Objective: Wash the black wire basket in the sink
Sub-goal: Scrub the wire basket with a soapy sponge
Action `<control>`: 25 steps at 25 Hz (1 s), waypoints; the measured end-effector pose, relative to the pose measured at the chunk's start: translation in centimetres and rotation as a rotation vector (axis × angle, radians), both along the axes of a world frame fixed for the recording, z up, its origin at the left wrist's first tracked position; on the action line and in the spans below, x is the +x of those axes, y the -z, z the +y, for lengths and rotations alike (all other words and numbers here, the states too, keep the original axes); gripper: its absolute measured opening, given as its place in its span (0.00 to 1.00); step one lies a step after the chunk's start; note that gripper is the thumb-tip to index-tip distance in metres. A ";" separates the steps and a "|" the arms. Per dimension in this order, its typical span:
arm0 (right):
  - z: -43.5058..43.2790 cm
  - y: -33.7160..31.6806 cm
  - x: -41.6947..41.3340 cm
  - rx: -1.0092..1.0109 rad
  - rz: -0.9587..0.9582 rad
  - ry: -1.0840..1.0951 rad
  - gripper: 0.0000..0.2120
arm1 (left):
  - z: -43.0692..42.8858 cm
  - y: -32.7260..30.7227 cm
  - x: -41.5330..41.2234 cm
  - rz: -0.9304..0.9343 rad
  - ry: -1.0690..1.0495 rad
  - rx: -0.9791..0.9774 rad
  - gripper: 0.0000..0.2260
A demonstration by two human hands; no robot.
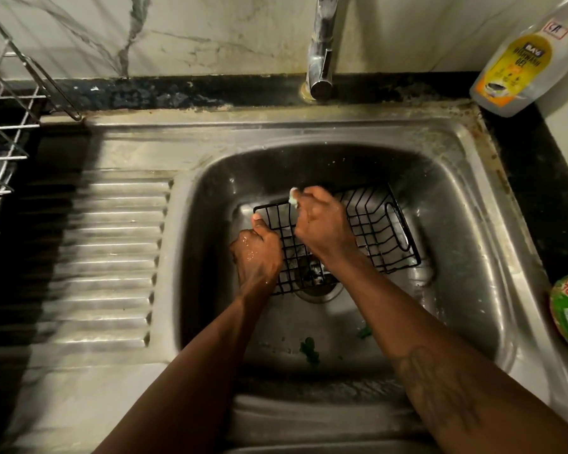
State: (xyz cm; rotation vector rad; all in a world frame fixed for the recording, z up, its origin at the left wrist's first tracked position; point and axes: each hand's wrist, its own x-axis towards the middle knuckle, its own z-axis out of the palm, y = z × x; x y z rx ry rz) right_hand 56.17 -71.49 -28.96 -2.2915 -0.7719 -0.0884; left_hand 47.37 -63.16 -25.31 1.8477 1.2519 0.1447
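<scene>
My wet left hand [258, 253] clamps the basket [374, 231] rim while my right hand [318, 221], fisted around a sponge [293, 195], scrubs; slippery wire could twist loose and bang the sink [456, 178].

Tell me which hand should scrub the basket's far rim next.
Right. The right hand already holds the pale scrubber at the far rim of the black wire basket. The left hand grips the basket's left edge and is better left steadying it.

The basket [371, 231] lies in the sink [456, 198], mid-frame. The tap [322, 50] stands behind it. A bottle [518, 57] sits upper right, a rack [4, 142] far left.
</scene>
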 end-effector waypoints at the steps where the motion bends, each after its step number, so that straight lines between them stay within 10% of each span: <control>1: -0.7 -0.3 0.5 0.043 0.044 0.074 0.16 | 0.0 -0.1 -0.1 -0.008 0.008 0.005 0.24; 6: -7.6 -1.9 4.2 -0.126 0.134 0.475 0.19 | 0.3 0.3 0.1 -0.012 0.033 0.029 0.25; 13: 0.4 -0.6 -0.7 -0.148 0.009 -0.064 0.18 | 0.0 0.7 0.2 -0.014 0.019 0.002 0.25; 21: -6.8 -1.2 4.6 0.012 0.091 0.696 0.17 | 0.3 1.2 0.4 -0.061 0.046 -0.036 0.28; 25: -3.4 -0.6 2.1 0.076 0.135 0.561 0.11 | 0.2 1.9 0.4 -0.057 0.041 -0.025 0.30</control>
